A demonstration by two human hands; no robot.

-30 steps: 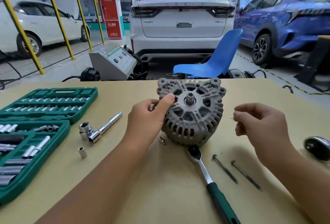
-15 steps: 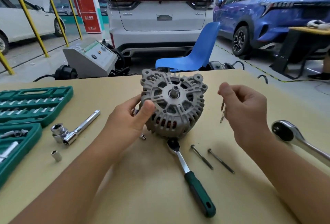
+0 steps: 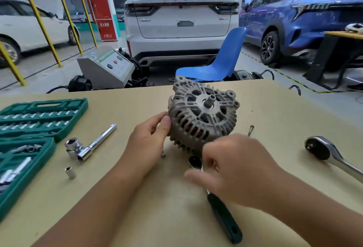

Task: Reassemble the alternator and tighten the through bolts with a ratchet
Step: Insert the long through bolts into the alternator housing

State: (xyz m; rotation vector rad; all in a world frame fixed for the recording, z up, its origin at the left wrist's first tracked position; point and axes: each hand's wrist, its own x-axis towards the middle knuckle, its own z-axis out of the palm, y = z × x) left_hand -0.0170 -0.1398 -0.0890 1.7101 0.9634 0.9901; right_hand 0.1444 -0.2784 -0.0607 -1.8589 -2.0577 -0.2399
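Note:
The grey alternator (image 3: 202, 121) stands tilted on the tan table (image 3: 137, 217), shaft end facing me. My left hand (image 3: 149, 138) grips its left edge, thumb on the front housing. My right hand (image 3: 235, 170) is blurred, low over the table just in front of the alternator, thumb stretched out to the left; nothing shows in its fingers. It covers the middle of the green-handled ratchet (image 3: 224, 217), whose head (image 3: 194, 162) shows by the fingers. One through bolt (image 3: 250, 130) lies on the table right of the alternator.
An open green socket case (image 3: 39, 117) lies at the left. Beside it are a chrome L-handle with a socket (image 3: 86, 146), a loose small socket (image 3: 70, 172) and a small bit (image 3: 163, 154). A large chrome ratchet (image 3: 326, 154) lies at the right. A blue chair (image 3: 222, 63) stands behind the table.
My right hand dropped from beside the alternator to the table in front of it; the bolt it pinched now lies on the table. The two other bolts are hidden under it.

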